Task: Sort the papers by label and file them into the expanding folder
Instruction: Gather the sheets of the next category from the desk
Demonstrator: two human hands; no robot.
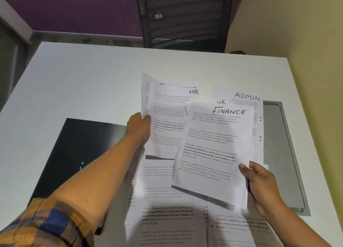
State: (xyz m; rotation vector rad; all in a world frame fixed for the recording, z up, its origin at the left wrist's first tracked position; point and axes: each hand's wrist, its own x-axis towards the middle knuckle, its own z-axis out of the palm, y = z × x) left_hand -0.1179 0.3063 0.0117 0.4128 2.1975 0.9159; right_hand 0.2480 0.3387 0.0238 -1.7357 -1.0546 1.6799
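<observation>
While the right hand (259, 183) pinches the FINANCE sheet (213, 150) by its lower right corner at centre right of the frame, and the left hand (139, 126) grips the HR sheets (167, 120) by their left edge in the centre, the paper sags: light, limp, slippery stuff, likely best taken along an edge. The ADMIN sheet (246, 98) lies on the table (83, 75) beyond. The black expanding folder (78, 144) lies lower left, crossed by the left forearm and overlapped by loose pages (167, 219).

White papers (211, 150) bear black print on a white table (78, 83), beside a black folder (79, 146), a yellow-and-blue plaid sleeve (42, 224) and a purple wall (74, 8).
</observation>
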